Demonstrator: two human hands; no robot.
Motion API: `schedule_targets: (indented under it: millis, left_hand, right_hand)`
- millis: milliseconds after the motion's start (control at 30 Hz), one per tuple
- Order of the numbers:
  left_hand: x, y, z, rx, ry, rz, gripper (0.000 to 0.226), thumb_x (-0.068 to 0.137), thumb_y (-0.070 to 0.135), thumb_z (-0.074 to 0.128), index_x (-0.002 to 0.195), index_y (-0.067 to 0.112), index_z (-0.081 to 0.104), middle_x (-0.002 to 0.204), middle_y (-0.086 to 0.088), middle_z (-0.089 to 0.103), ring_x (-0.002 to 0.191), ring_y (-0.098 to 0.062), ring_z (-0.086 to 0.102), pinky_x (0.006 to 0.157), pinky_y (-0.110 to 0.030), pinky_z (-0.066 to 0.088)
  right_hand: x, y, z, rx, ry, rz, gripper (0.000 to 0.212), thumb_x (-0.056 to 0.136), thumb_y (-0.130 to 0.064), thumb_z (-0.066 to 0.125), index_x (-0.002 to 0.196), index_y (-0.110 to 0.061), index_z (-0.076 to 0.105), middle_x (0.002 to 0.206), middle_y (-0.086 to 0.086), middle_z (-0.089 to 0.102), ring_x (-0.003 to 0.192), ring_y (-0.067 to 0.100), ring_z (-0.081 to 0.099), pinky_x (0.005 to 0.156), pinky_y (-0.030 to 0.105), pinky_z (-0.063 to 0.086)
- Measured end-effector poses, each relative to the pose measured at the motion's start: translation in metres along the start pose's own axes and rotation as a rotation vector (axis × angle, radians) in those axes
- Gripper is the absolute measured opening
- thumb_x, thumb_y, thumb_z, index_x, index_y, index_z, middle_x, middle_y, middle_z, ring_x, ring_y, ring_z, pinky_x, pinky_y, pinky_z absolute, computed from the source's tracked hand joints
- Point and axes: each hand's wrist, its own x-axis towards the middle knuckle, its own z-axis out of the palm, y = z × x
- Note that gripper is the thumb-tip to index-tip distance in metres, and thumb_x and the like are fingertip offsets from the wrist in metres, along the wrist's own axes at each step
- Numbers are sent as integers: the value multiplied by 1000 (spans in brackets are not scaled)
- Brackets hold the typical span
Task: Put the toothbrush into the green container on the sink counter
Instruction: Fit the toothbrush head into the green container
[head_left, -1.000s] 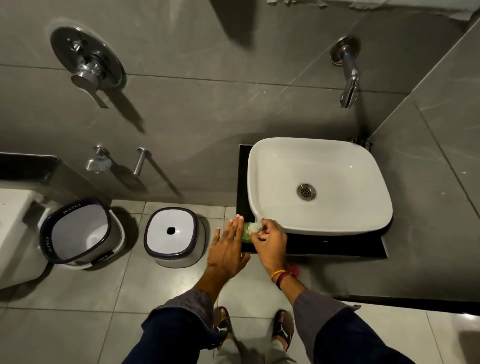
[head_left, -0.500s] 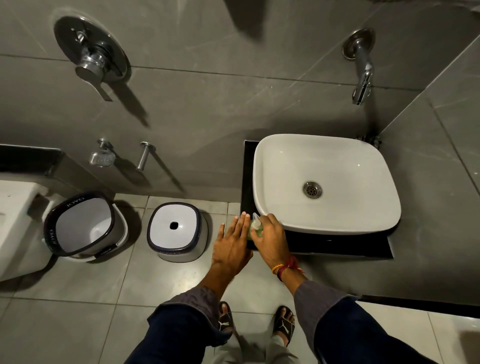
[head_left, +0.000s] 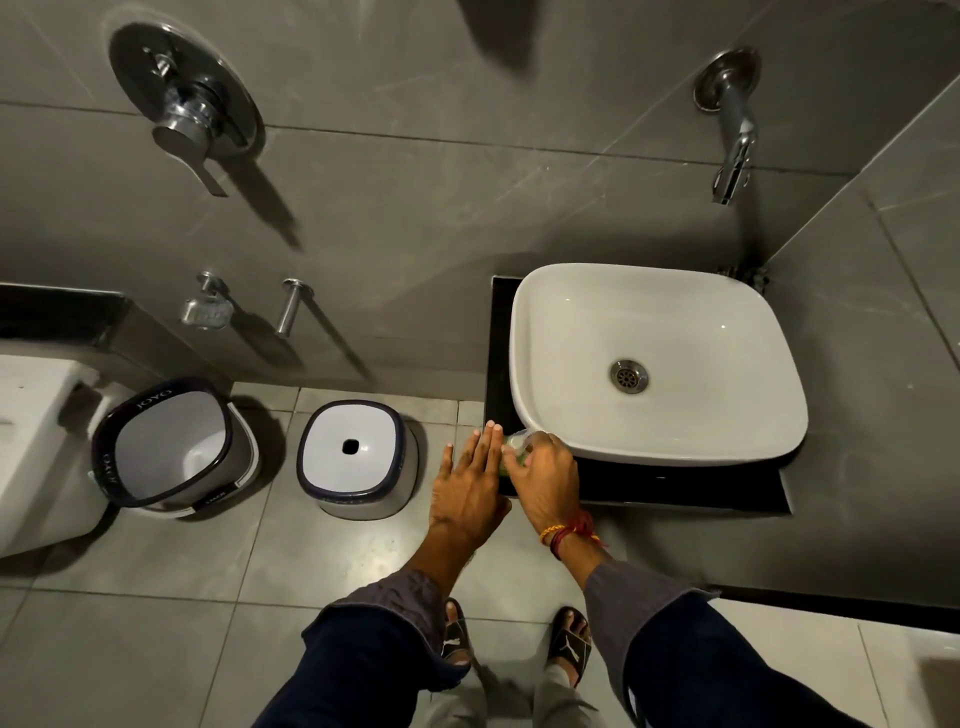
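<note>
The green container (head_left: 505, 458) stands on the front left corner of the black sink counter (head_left: 675, 486). Only a sliver of it shows between my hands. My right hand (head_left: 545, 480) is curled over its top, fingers closed on a pale, translucent end (head_left: 519, 440) that looks like the toothbrush seen from above. The rest of the toothbrush is hidden by the fingers. My left hand (head_left: 470, 486) lies flat with fingers straight and together, pressed against the container's left side.
A white basin (head_left: 571, 332) with a drain fills most of the counter; a wall tap (head_left: 733, 130) hangs above it. On the floor to the left stand a white lidded bin (head_left: 353, 457) and an open bucket (head_left: 166, 449). A toilet (head_left: 31, 441) is at far left.
Both hands have closed in on the container. My left hand went from spread fingers to flat against its side, and my right hand's fingers sank lower over its top.
</note>
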Motion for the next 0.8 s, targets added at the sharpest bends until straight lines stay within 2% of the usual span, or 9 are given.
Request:
schedule_targets:
  millis: [67,133,300,433,500,567,667,733,800]
  left_hand:
    - [0,1,-1,-6,1,-4,94,99,45,55,160,16,-10,170,-6,-10,157,-25,-5,128,-54,7]
    - [0,1,0,0,-1,0,92,100,49,52,160,16,-11,170,-7,-10,157,-25,-6,128,-54,7]
    - [-1,1,0,15,-8,3,89,102,52,46,160,16,-11,170,-6,-11,157,-25,-5,127,-54,7]
    - [0,1,0,16,-17,0,90,102,51,50,161,15,-8,170,-7,-10,157,-26,-5,127,-54,7]
    - [0,1,1,20,-19,9,86,102,53,46,161,17,-6,170,-7,-10,157,-26,-6,127,-54,7]
    - [0,1,2,26,-19,13,84,103,54,42,161,17,-6,170,-7,-11,157,-26,-6,127,-54,6]
    - [0,2,3,19,-14,2,86,103,52,43,161,15,-9,170,-7,-10,157,-25,-5,127,-54,6]
    - [1,2,3,16,-13,-4,88,103,50,46,160,15,-10,170,-7,-10,157,-25,-6,127,-53,7]
    - [2,3,3,16,-18,-1,88,102,49,48,160,15,-9,170,-7,-10,157,-25,-6,127,-54,7]
  right_hand:
    - [1,-2,-2,-37,-1,57,46,88,-50,69,98,-5,72,97,14,75,91,30,74,78,37,63]
    - [-2,-6,-2,-27,13,83,53,83,-57,70,100,-7,69,99,13,74,91,30,73,77,39,63]
    - [-4,-8,3,36,-1,67,38,88,-39,70,105,-4,70,105,14,73,98,31,72,84,36,61]
    - [3,-11,-1,-13,-4,141,50,87,-54,68,103,-8,73,100,12,76,91,30,74,76,36,62]
    - [-1,-15,-1,-55,-2,141,59,84,-61,67,107,-7,69,104,12,73,93,30,73,75,36,63]
    - [-6,-13,2,-47,1,119,57,82,-55,71,112,-6,65,110,12,69,97,30,71,78,36,62]
    - [-7,-5,2,49,-23,101,46,80,-34,78,114,-5,65,114,14,69,104,30,69,88,37,60]
    - [-5,-2,1,92,-19,126,38,82,-32,78,106,-5,68,107,14,71,100,30,70,87,38,61]
    - [-3,-2,0,70,-23,152,40,83,-38,77,102,-4,68,103,15,73,97,31,70,84,41,62]
